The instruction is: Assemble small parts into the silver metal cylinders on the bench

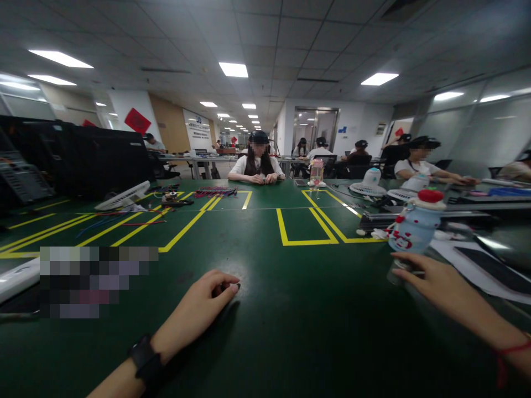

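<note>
Over the green tabletop (290, 309), my left hand (203, 301) is closed, thumb and index finger pinched together. A tiny dark piece (238, 286) shows at those fingertips, too small to name. Farther right, my right hand (440, 284) grips a small greyish cylinder (398, 272) between thumb and fingers; the hand covers part of it, and its kind is unclear. Right behind that hand stands a light blue bottle (415, 226) with a red lid and cartoon print. A dark watch (145, 359) is on my left wrist.
Yellow tape lines (309, 243) mark the table. At right lie a dark phone (493, 268) and white paper (448, 251). Small fans (369, 185), bundled wires (215, 192) and a pink bottle (316, 172) are farther back. A person (257, 166) sits opposite. Black cases (103, 160) stand left.
</note>
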Demonstrator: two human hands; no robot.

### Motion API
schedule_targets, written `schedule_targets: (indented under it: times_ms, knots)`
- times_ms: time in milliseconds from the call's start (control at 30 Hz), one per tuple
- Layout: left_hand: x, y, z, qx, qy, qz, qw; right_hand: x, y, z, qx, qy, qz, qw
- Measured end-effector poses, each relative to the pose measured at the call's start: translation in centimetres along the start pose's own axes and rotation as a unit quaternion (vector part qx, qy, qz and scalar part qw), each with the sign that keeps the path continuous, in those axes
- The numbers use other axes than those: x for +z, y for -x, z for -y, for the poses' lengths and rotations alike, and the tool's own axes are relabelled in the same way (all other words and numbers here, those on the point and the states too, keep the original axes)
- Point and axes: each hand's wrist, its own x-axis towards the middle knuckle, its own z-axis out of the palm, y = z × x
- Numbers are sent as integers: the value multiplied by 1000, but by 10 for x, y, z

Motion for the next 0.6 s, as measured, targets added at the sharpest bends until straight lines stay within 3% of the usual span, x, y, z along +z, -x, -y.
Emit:
schedule_targets:
  times_ms: [100,167,267,367,467,600]
  knots:
    - [1,0,-1,8,-5,-4,1000,13,5,36,-41,-26,-27,998]
    - [2,-1,-1,5,-7,-2,1000,21,7,76,-111,-80,-2,991]
    - [3,-3,2,-3,-6,3,1000,34,10,142,-230,-175,62,955]
    - [2,-4,5,2,-3,3,1000,50,14,191,-293,-235,98,922]
    - [-1,-5,0,-9,10,13,1000,66,18,207,-299,-260,116,911]
    - [7,-10,-31,16,20,25,999,83,21,201,-205,-334,99,915]
